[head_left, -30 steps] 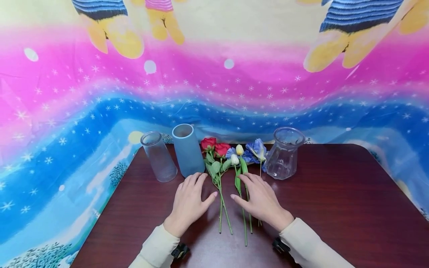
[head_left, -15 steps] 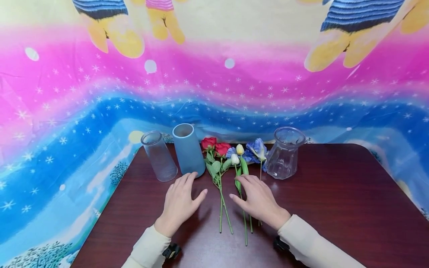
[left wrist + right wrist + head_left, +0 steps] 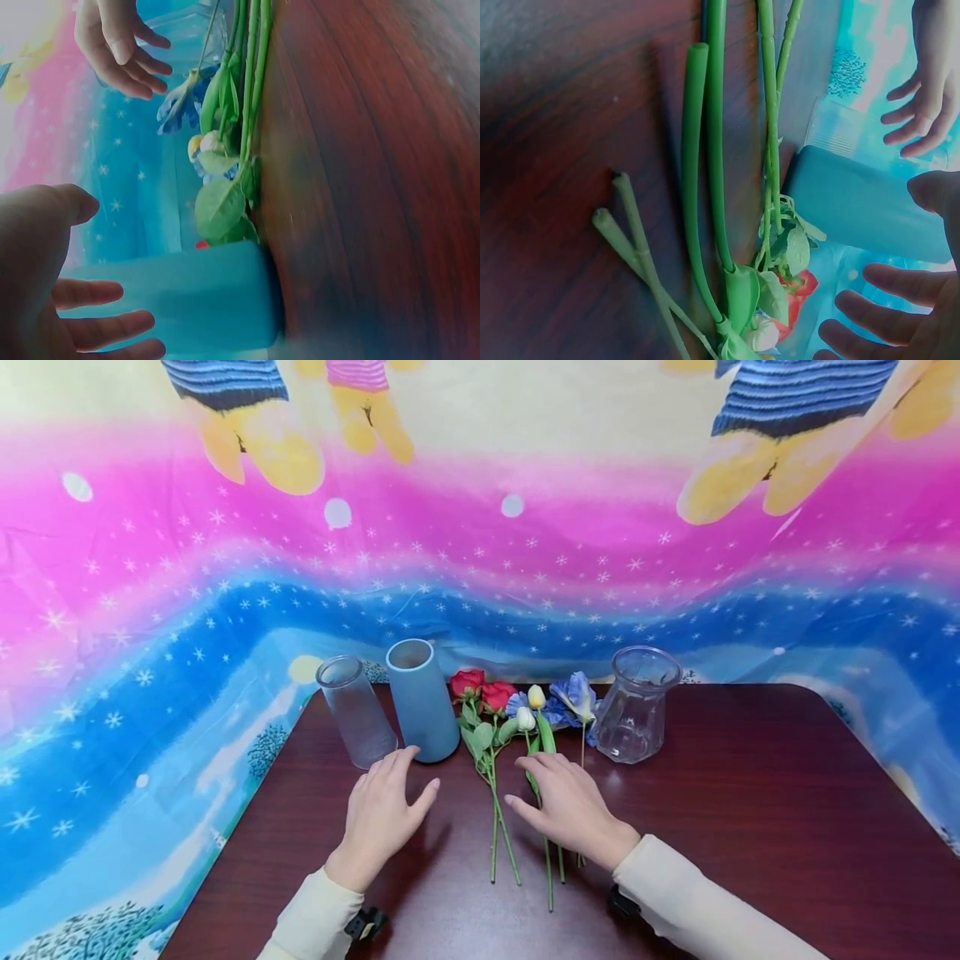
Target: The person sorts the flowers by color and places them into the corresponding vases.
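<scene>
My left hand point(image 3: 378, 817) hovers with spread, relaxed fingers in front of the blue vase point(image 3: 423, 710), holding nothing. In the left wrist view the same vase point(image 3: 210, 300) stands just beyond the fingers. Left of it is a frosted glass vase point(image 3: 357, 717). Over the tulip stems hovers my right hand point(image 3: 573, 806), its fingers loosely bent and nothing gripped. Two red roses point(image 3: 497, 696), a yellow tulip point(image 3: 536, 697), a white tulip point(image 3: 526, 719) and blue irises point(image 3: 577, 697) lie with stems toward me. The right hand partly hides the tulip and iris stems.
A clear glass vase point(image 3: 633, 731) with a flared rim stands right of the irises. The dark wooden table point(image 3: 787, 810) carries everything. A printed cloth point(image 3: 480, 543) hangs behind its far edge.
My left hand has moved left, away from the rose stems and across the front of the blue vase. The right hand has shifted slightly left. Vases and flowers stay put.
</scene>
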### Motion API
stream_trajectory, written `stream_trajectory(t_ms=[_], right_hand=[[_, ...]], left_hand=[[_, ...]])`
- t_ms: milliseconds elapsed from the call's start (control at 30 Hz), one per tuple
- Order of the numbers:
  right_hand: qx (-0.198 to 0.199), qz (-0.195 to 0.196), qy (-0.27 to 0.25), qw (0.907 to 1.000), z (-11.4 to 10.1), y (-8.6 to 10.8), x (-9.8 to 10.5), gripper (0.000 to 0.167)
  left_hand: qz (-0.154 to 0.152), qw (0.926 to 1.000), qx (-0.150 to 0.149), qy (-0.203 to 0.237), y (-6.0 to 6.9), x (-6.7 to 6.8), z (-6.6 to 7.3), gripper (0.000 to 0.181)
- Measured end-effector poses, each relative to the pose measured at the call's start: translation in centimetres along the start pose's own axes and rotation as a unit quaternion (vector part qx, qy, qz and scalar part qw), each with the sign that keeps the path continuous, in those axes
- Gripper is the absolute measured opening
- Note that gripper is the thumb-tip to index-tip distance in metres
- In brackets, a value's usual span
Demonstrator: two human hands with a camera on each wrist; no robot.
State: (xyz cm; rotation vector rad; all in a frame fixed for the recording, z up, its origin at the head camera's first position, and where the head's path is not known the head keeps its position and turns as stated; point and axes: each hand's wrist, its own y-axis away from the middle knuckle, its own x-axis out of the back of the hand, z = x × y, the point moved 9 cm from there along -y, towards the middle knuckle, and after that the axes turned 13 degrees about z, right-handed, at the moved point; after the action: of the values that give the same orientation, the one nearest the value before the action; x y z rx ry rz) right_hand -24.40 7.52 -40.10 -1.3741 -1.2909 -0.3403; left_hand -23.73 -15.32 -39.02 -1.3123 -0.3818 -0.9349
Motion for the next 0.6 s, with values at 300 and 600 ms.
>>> stream_trajectory(t_ms=[300, 600], right_hand=[[0.005, -0.019, -0.008, 0.9998, -0.5, -0.6, -0.9, 0.057], [-0.001, -0.031, -0.009, 0.9995, -0.3, -1.1, -1.7, 0.055]], left_hand=[[0.020, 0.9996, 0.019, -0.002, -0.3, 1.2, -2.3, 0.051], [0.018, 0.9982, 0.057, 0.003, -1.1, 2.3, -4.5, 0.046]])
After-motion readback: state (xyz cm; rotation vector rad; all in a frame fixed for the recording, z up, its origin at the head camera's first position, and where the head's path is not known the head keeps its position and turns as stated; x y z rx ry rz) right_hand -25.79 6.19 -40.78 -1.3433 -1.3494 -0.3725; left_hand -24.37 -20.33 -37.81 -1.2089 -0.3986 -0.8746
